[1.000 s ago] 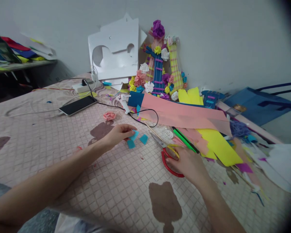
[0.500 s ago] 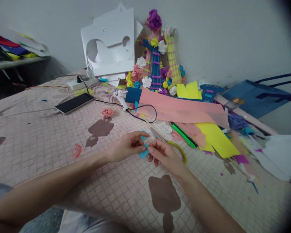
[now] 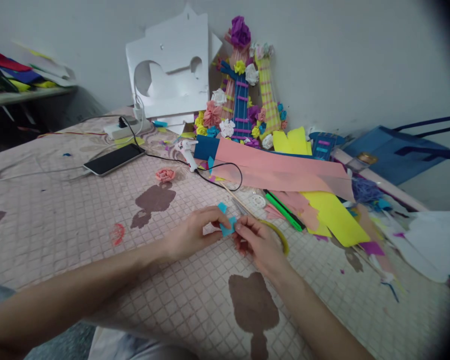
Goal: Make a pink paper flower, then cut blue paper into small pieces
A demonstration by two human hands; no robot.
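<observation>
A small piece of light-blue paper (image 3: 227, 228) is held between my two hands, above the table. My right hand (image 3: 260, 244) pinches its right edge between thumb and forefinger, the other fingers curled beneath. On the left side, my left hand (image 3: 195, 231) has its thumb and index finger at the paper's edge, closed on it. Another bit of the same blue shows just above the left fingers; whether it joins the held piece, I cannot tell. Scissors with yellow handles (image 3: 281, 235) lie partly behind my right hand.
A white glue gun (image 3: 187, 154) with a black cable lies ahead, near a coral paper flower (image 3: 165, 174). A phone (image 3: 114, 159) is at left. To the right are a green cutter (image 3: 284, 210), pink paper (image 3: 285, 165) and yellow paper (image 3: 339, 220). Decorated paper guitars (image 3: 241, 102) lean against the wall.
The blue paper has shifted slightly up and right and shows more between the fingers. My left fingertips have moved a little, uncovering the upper blue bit.
</observation>
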